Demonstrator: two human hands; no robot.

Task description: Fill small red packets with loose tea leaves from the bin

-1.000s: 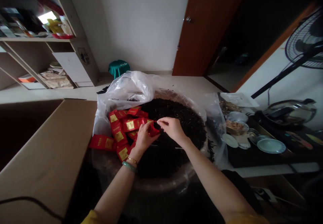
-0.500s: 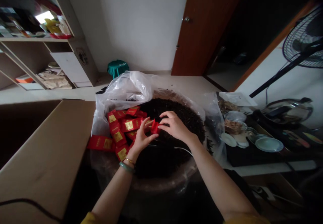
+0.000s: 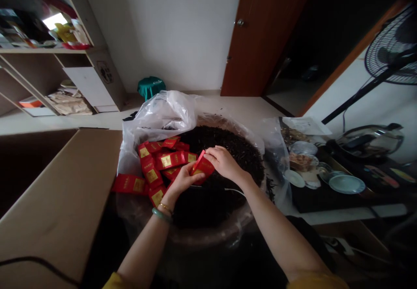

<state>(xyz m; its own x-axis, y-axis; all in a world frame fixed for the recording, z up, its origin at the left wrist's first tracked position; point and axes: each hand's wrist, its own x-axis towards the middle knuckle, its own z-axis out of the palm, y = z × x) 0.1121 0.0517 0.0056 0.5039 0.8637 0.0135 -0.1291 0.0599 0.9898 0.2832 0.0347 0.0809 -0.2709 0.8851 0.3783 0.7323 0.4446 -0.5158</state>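
The left hand pinches the lower part of 1 red packet in its fingers, the right hand its top edge, above loose dark leaves. The gold-labelled packets heaped at left look finished; whether this 1 is sealed, I cannot tell. Plenty of leaves seem left.

Dim light, dark doorway, soft detail, stretched edges
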